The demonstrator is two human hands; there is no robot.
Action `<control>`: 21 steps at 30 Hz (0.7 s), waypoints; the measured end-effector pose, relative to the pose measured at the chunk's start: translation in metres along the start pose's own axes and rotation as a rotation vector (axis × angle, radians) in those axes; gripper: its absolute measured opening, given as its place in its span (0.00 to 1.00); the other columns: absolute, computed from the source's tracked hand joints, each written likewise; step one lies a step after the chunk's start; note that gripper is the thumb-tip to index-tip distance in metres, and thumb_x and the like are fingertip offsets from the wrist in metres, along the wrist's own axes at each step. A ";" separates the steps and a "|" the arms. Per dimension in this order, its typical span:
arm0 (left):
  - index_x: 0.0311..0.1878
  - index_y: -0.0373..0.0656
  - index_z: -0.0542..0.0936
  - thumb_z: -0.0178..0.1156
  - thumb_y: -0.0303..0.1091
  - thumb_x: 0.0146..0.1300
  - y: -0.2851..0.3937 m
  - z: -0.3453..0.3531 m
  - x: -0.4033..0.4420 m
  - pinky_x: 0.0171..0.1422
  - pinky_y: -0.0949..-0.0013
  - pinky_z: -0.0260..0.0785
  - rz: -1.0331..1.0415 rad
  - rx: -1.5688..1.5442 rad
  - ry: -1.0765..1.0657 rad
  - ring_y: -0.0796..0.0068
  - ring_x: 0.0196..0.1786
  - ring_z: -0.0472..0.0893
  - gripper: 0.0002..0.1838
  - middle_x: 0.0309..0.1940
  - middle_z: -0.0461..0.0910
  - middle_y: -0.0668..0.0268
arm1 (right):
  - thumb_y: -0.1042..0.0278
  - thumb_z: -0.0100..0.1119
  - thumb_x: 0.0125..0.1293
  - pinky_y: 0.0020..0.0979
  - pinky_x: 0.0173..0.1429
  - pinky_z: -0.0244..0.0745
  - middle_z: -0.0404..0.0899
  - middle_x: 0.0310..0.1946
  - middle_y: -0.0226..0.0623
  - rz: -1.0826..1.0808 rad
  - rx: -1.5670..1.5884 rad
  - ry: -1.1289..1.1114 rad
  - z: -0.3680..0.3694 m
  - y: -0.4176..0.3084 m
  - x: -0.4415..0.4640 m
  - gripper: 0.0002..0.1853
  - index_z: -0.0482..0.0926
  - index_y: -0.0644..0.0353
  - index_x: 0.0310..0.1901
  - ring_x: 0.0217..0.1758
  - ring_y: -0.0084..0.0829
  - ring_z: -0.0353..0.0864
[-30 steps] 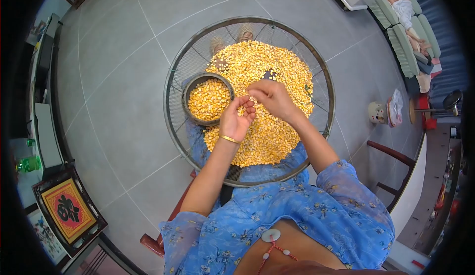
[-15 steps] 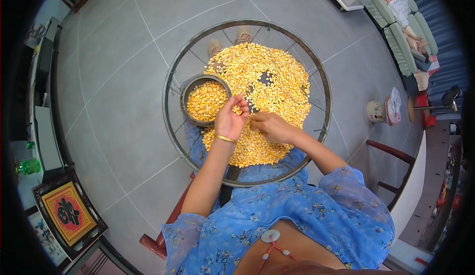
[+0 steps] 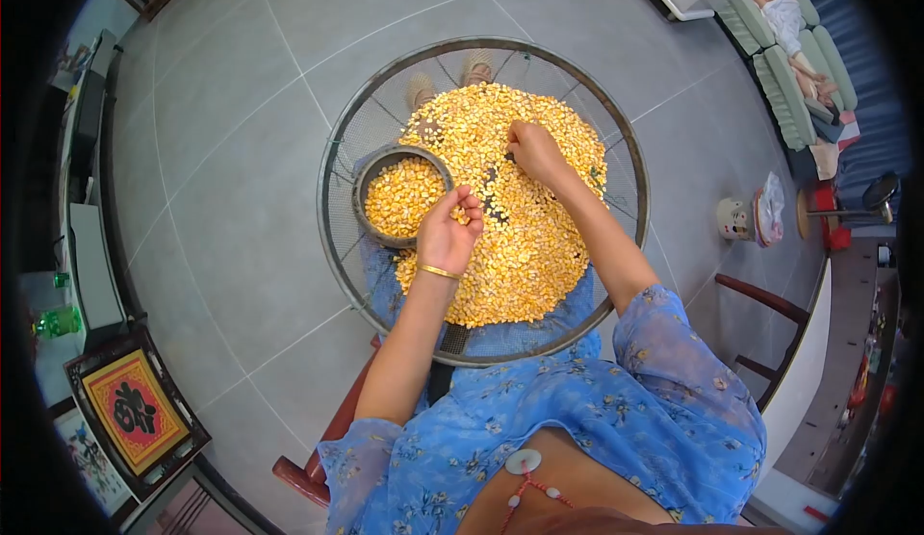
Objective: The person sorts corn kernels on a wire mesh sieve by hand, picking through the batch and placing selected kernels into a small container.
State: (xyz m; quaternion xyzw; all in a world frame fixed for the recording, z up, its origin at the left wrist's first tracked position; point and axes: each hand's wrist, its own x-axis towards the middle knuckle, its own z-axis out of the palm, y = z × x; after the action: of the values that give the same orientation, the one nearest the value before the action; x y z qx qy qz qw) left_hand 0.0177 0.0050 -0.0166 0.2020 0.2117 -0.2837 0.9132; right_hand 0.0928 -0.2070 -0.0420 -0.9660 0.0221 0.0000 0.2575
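Note:
Yellow corn kernels lie spread over a large round mesh sieve resting on the lap. A dark round bowl, partly filled with kernels, stands on the sieve's left side. My left hand is palm up beside the bowl's right rim, its fingers curled around a few corn kernels that show between thumb and fingertips. Farther out, my right hand is over the upper middle of the spread, fingers pinched together and pointing down at the kernels. Whatever is between those fingertips is hidden.
Grey floor tiles surround the sieve. A red-brown chair stands to the right, with a small patterned bin beyond. A framed picture is at lower left. Another person lies on the green sofa at upper right.
My right hand has moved away from my left hand, outward to the upper middle of the kernels. My left hand stays beside the bowl, still curled.

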 end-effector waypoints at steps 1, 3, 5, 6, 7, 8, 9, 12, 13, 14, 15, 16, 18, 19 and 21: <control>0.42 0.36 0.74 0.51 0.33 0.66 0.001 0.001 -0.001 0.34 0.74 0.66 0.006 -0.011 0.019 0.75 0.32 0.71 0.10 0.32 0.72 0.64 | 0.75 0.53 0.53 0.44 0.41 0.72 0.78 0.30 0.53 0.001 0.000 -0.004 0.000 -0.001 0.002 0.04 0.75 0.65 0.30 0.36 0.51 0.78; 0.42 0.36 0.74 0.51 0.33 0.66 0.002 0.000 -0.001 0.34 0.74 0.66 0.000 -0.001 0.010 0.75 0.32 0.71 0.10 0.32 0.72 0.64 | 0.76 0.53 0.52 0.45 0.41 0.72 0.79 0.30 0.53 0.042 -0.073 -0.064 0.002 0.002 0.006 0.04 0.75 0.65 0.31 0.37 0.51 0.79; 0.42 0.37 0.74 0.51 0.33 0.66 0.002 0.002 -0.002 0.34 0.73 0.66 -0.008 0.011 -0.006 0.75 0.32 0.72 0.09 0.32 0.73 0.64 | 0.76 0.53 0.52 0.45 0.42 0.72 0.79 0.31 0.54 0.031 -0.071 -0.087 0.002 0.002 0.009 0.05 0.75 0.65 0.32 0.37 0.51 0.79; 0.42 0.37 0.74 0.50 0.33 0.66 0.001 0.003 -0.002 0.34 0.73 0.66 -0.010 0.027 -0.011 0.75 0.32 0.72 0.09 0.32 0.73 0.64 | 0.75 0.53 0.52 0.45 0.42 0.73 0.79 0.31 0.54 0.017 -0.066 -0.110 0.001 0.001 0.009 0.06 0.75 0.64 0.33 0.37 0.51 0.79; 0.42 0.37 0.74 0.50 0.33 0.66 0.000 0.004 -0.003 0.34 0.73 0.67 -0.011 0.042 -0.016 0.75 0.32 0.72 0.09 0.32 0.73 0.64 | 0.75 0.53 0.52 0.45 0.42 0.73 0.79 0.31 0.54 0.018 -0.067 -0.108 0.002 -0.001 0.009 0.06 0.75 0.64 0.33 0.37 0.51 0.79; 0.42 0.37 0.74 0.50 0.33 0.66 0.000 0.004 -0.003 0.34 0.73 0.67 -0.010 0.043 -0.017 0.75 0.32 0.72 0.09 0.32 0.73 0.64 | 0.76 0.52 0.51 0.45 0.42 0.73 0.79 0.31 0.55 0.007 -0.051 -0.124 0.002 -0.005 0.008 0.06 0.75 0.65 0.33 0.38 0.51 0.79; 0.42 0.37 0.74 0.50 0.33 0.66 -0.001 0.003 -0.002 0.34 0.73 0.67 -0.010 0.045 -0.024 0.74 0.32 0.72 0.09 0.32 0.73 0.64 | 0.77 0.51 0.51 0.45 0.43 0.73 0.78 0.31 0.56 -0.006 -0.036 -0.139 0.001 -0.010 0.008 0.07 0.75 0.66 0.33 0.38 0.52 0.79; 0.42 0.37 0.74 0.50 0.33 0.66 0.000 0.003 -0.003 0.35 0.73 0.67 -0.001 0.044 -0.036 0.74 0.32 0.73 0.09 0.32 0.73 0.65 | 0.76 0.54 0.50 0.42 0.39 0.71 0.78 0.30 0.52 -0.024 -0.102 -0.063 0.016 -0.014 0.009 0.05 0.75 0.64 0.31 0.36 0.48 0.78; 0.42 0.37 0.74 0.51 0.33 0.66 0.001 0.004 -0.003 0.35 0.73 0.68 0.002 0.040 -0.036 0.74 0.32 0.73 0.09 0.31 0.73 0.65 | 0.76 0.52 0.50 0.42 0.40 0.71 0.78 0.30 0.53 0.012 -0.102 -0.060 0.020 -0.013 0.009 0.06 0.76 0.64 0.31 0.37 0.49 0.79; 0.42 0.37 0.74 0.51 0.33 0.66 0.001 0.004 -0.003 0.35 0.73 0.68 0.005 0.042 -0.038 0.74 0.32 0.73 0.09 0.31 0.73 0.65 | 0.76 0.52 0.50 0.42 0.40 0.71 0.78 0.30 0.53 0.009 -0.101 -0.058 0.022 -0.012 0.008 0.06 0.76 0.64 0.31 0.37 0.49 0.79; 0.43 0.37 0.74 0.51 0.33 0.66 0.001 0.004 -0.003 0.35 0.73 0.68 0.015 0.045 -0.035 0.74 0.32 0.73 0.09 0.31 0.73 0.65 | 0.76 0.53 0.50 0.42 0.39 0.71 0.78 0.29 0.52 -0.005 -0.075 -0.036 0.022 -0.010 0.006 0.06 0.76 0.64 0.31 0.35 0.49 0.78; 0.43 0.37 0.74 0.51 0.33 0.66 0.001 0.005 -0.003 0.35 0.73 0.68 0.026 0.048 -0.032 0.74 0.32 0.73 0.09 0.31 0.73 0.65 | 0.76 0.53 0.49 0.42 0.38 0.71 0.78 0.28 0.52 -0.021 -0.050 -0.013 0.021 -0.009 0.004 0.06 0.76 0.65 0.31 0.33 0.50 0.78; 0.43 0.38 0.73 0.51 0.33 0.66 0.003 0.005 -0.003 0.35 0.73 0.67 0.032 0.055 -0.038 0.74 0.33 0.72 0.09 0.32 0.72 0.65 | 0.76 0.52 0.50 0.42 0.37 0.72 0.79 0.28 0.52 -0.007 -0.013 -0.037 0.006 -0.018 -0.005 0.06 0.76 0.65 0.30 0.32 0.49 0.79; 0.44 0.39 0.72 0.50 0.33 0.66 0.003 0.004 -0.003 0.35 0.73 0.66 0.030 0.063 -0.039 0.73 0.33 0.71 0.09 0.33 0.70 0.65 | 0.77 0.51 0.50 0.42 0.35 0.72 0.79 0.27 0.52 0.015 0.025 -0.065 -0.002 -0.024 -0.012 0.05 0.75 0.65 0.30 0.32 0.49 0.79; 0.44 0.39 0.72 0.51 0.33 0.66 0.002 0.004 -0.003 0.35 0.73 0.66 0.029 0.065 -0.044 0.73 0.33 0.71 0.09 0.33 0.70 0.65 | 0.76 0.53 0.50 0.40 0.32 0.71 0.78 0.25 0.50 0.016 0.108 -0.017 -0.009 -0.026 -0.024 0.04 0.75 0.64 0.29 0.28 0.46 0.78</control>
State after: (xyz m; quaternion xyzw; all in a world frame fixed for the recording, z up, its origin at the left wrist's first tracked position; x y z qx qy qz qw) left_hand 0.0176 0.0054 -0.0112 0.2283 0.1794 -0.2815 0.9146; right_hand 0.0701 -0.1876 -0.0208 -0.9505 0.0275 0.0091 0.3093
